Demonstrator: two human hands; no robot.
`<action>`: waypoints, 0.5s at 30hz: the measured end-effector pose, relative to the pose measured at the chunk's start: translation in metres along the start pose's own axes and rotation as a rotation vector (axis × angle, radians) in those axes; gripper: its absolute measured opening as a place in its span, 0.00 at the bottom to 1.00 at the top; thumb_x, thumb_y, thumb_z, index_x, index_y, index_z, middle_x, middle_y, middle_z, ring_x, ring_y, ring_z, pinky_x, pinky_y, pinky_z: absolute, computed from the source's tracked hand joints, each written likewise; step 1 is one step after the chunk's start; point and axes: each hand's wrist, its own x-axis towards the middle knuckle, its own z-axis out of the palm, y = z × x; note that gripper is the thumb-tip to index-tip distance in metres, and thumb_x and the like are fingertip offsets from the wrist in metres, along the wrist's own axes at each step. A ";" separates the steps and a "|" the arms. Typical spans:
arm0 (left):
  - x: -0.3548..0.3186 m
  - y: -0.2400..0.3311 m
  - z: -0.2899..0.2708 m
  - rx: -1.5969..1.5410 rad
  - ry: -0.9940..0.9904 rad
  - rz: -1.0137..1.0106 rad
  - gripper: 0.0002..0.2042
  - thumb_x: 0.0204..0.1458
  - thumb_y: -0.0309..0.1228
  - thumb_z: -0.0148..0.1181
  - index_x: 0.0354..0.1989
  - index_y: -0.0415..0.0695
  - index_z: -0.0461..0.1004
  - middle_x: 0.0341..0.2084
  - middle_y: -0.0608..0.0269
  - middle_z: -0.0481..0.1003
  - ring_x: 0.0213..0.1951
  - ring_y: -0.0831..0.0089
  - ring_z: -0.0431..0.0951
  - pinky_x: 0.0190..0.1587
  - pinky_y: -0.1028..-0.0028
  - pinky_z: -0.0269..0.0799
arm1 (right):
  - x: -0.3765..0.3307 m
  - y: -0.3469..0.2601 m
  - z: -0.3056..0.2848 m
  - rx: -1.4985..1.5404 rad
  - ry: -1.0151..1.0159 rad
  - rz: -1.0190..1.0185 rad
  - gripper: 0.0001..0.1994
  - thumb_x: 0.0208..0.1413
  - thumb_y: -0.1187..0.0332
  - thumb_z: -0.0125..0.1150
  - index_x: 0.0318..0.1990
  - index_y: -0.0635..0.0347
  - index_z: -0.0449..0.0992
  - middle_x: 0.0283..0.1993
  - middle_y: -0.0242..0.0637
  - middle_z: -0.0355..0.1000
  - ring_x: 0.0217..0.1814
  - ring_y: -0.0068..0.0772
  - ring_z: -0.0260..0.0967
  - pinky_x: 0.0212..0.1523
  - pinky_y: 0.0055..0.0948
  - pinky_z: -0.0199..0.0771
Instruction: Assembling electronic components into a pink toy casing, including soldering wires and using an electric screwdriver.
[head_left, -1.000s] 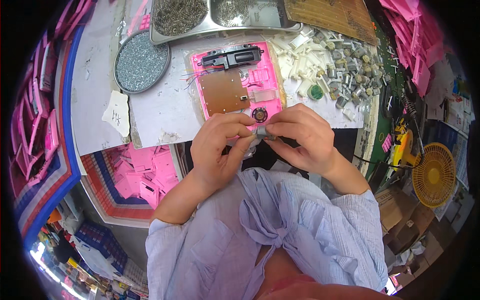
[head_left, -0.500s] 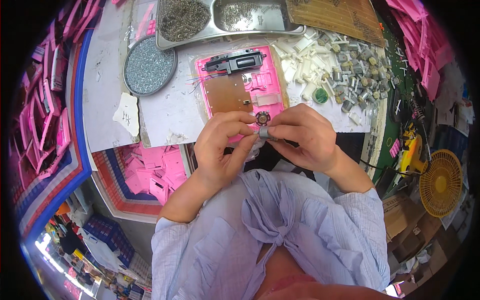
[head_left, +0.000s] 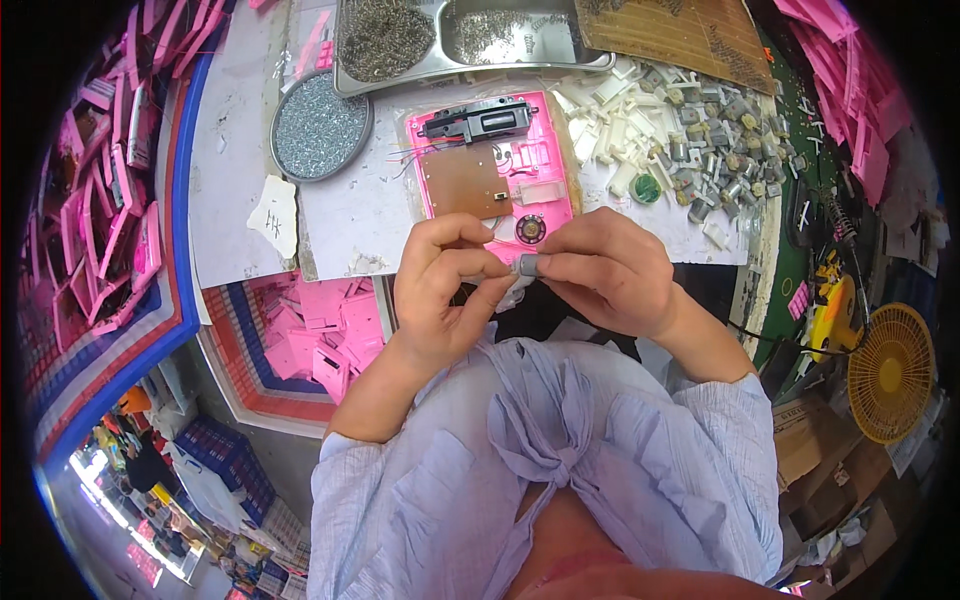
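Both hands meet just in front of my chest. My left hand (head_left: 445, 285) and my right hand (head_left: 605, 270) pinch a small grey cylindrical part (head_left: 527, 265) between their fingertips. Just beyond them on the white table sheet lies an open pink plastic housing (head_left: 495, 165) with a brown circuit board (head_left: 463, 185), a black part at its far end, thin wires and a small round speaker (head_left: 530, 229).
A round tin of small metal bits (head_left: 318, 127) and a metal tray of screws (head_left: 460, 35) stand at the back. A heap of white and grey small parts (head_left: 680, 130) lies to the right. Pink casings fill a bin (head_left: 320, 330) below left. A yellow fan (head_left: 890, 370) sits right.
The hands have stayed together on the small part, fingers shifting slightly. The round speaker that sat at the fingertips now lies on the pink housing just beyond them.
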 end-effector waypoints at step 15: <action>0.033 -0.008 -0.001 0.219 -0.052 -0.042 0.14 0.44 0.25 0.75 0.39 0.42 0.80 0.45 0.55 0.73 0.44 0.63 0.76 0.47 0.65 0.72 | -0.004 0.013 -0.025 0.012 0.063 0.178 0.18 0.43 0.83 0.73 0.44 0.63 0.80 0.43 0.45 0.79 0.43 0.44 0.78 0.43 0.37 0.78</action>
